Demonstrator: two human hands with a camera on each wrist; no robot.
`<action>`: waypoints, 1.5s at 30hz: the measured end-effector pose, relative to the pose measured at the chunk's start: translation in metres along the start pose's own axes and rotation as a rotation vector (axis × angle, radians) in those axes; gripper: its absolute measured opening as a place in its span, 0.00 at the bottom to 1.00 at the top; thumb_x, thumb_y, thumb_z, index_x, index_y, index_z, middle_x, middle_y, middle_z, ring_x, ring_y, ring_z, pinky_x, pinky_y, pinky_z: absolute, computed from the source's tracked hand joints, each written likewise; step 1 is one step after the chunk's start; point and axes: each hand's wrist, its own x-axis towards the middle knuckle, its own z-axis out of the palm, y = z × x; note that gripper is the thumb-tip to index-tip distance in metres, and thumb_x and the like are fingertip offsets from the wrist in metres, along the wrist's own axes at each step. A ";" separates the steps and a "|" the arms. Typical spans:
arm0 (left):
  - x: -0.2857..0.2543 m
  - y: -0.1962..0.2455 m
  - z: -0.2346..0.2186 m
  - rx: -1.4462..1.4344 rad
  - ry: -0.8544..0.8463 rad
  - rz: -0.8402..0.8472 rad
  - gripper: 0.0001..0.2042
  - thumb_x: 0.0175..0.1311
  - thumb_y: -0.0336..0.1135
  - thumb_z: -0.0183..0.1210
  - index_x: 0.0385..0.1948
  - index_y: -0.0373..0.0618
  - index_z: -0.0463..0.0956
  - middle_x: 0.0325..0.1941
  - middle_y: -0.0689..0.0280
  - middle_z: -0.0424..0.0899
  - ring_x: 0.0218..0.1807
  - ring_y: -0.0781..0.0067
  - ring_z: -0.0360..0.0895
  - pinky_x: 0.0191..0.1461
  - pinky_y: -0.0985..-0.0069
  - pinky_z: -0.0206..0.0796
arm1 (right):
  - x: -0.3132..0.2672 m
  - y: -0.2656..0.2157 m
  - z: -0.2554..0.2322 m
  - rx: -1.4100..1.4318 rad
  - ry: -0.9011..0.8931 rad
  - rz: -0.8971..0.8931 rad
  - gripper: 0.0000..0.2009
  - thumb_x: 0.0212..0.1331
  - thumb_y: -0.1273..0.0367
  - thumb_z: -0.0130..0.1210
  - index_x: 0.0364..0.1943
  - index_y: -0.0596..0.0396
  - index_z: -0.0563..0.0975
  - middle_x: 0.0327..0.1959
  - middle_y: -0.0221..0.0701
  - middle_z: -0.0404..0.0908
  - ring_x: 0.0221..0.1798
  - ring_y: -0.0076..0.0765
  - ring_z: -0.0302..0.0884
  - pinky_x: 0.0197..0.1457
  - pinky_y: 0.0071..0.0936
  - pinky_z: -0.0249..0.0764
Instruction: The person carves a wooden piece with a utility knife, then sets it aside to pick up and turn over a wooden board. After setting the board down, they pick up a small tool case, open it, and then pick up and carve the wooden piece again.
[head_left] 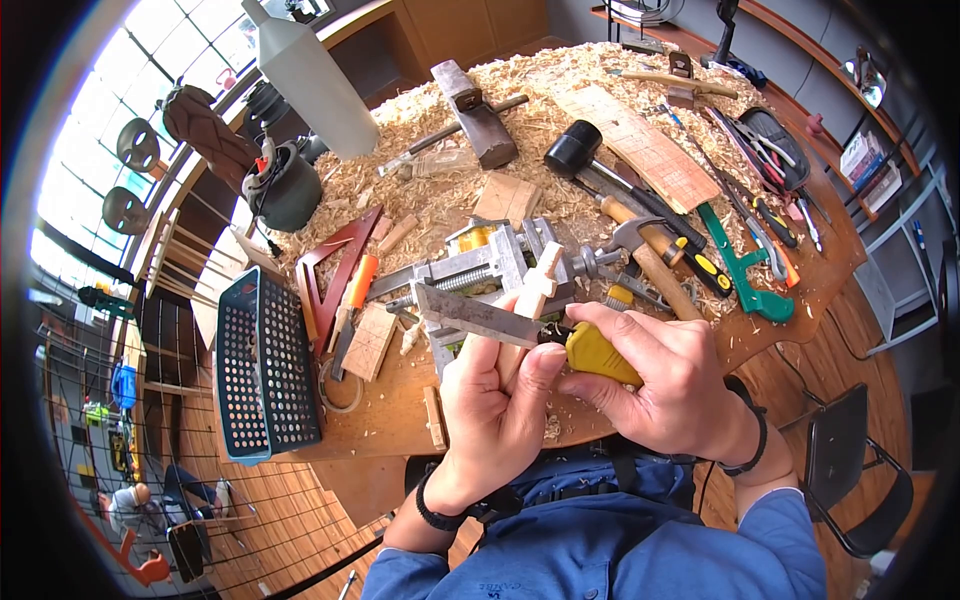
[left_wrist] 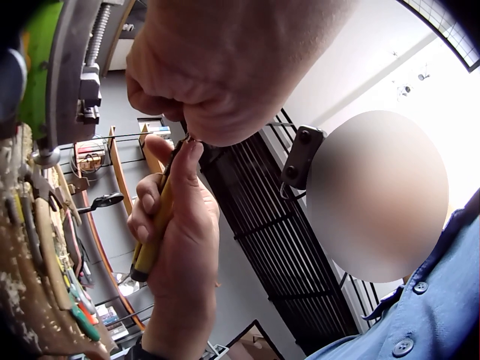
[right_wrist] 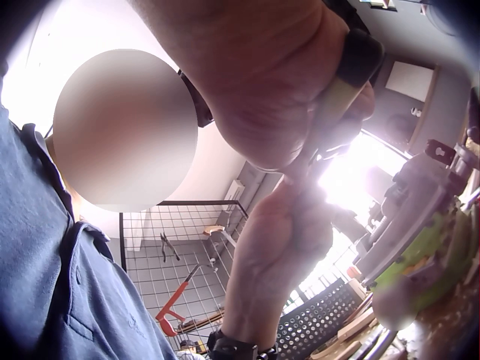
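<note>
Stick [head_left: 536, 300]: pale wood, stepped near its top; in the left hand [head_left: 488, 400], raised over the near edge of the bench [head_left: 385, 425]; long axis tilted, top leaning away from the wearer and slightly toward the right hand [head_left: 655, 372].

Pose: both forearms reach forward from blue sleeves [head_left: 790, 530]; wrists near each other, a dark band on each; hands meet just in front of the body, left thumb tip close to the right hand's fingers.

Left hand: closed round the stick, fingers curled behind, thumb raised alongside; thumb tip at the knife [head_left: 485, 320] near its handle, exact contact hard to tell.

Right hand: gripping the yellow handle [head_left: 605, 356], fingers wrapped, thumb along the near side; blade points leftward past the left hand's fingers and crosses in front of the stick; whether the edge touches wood, cannot tell.

Around the hands: vise [head_left: 455, 272] just beyond the left hand; block [head_left: 370, 340] and basket [head_left: 240, 385] to its left, basket farther out; hammer [head_left: 662, 245] beyond the right hand; green saw [head_left: 745, 275] beyond it and to its right; plane [head_left: 478, 122] well beyond both, among shavings [head_left: 420, 215].
</note>
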 end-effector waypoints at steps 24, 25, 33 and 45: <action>-0.001 0.004 0.000 -0.068 -0.058 -0.057 0.27 0.78 0.31 0.57 0.72 0.26 0.59 0.64 0.57 0.79 0.62 0.76 0.75 0.68 0.76 0.65 | -0.001 0.000 0.000 0.008 -0.007 0.017 0.28 0.59 0.55 0.69 0.56 0.62 0.79 0.31 0.39 0.85 0.28 0.45 0.85 0.28 0.36 0.78; -0.001 0.004 0.000 -0.040 -0.043 -0.057 0.27 0.77 0.32 0.57 0.71 0.26 0.61 0.62 0.58 0.80 0.61 0.77 0.75 0.67 0.77 0.65 | -0.001 0.000 0.000 0.000 -0.012 0.018 0.28 0.60 0.55 0.69 0.56 0.62 0.79 0.31 0.39 0.85 0.28 0.45 0.86 0.28 0.36 0.78; 0.002 0.005 0.000 0.073 -0.016 0.037 0.24 0.76 0.32 0.59 0.68 0.26 0.67 0.59 0.59 0.82 0.60 0.77 0.75 0.66 0.77 0.65 | 0.000 -0.001 0.001 0.015 0.011 0.009 0.27 0.60 0.56 0.69 0.56 0.63 0.79 0.33 0.40 0.86 0.31 0.44 0.87 0.30 0.36 0.79; 0.001 0.004 0.001 0.023 -0.042 0.053 0.26 0.74 0.25 0.58 0.71 0.27 0.62 0.62 0.54 0.81 0.56 0.75 0.78 0.61 0.76 0.70 | -0.001 0.000 0.000 0.018 -0.004 0.019 0.28 0.59 0.55 0.69 0.55 0.62 0.79 0.29 0.38 0.84 0.27 0.44 0.85 0.28 0.36 0.78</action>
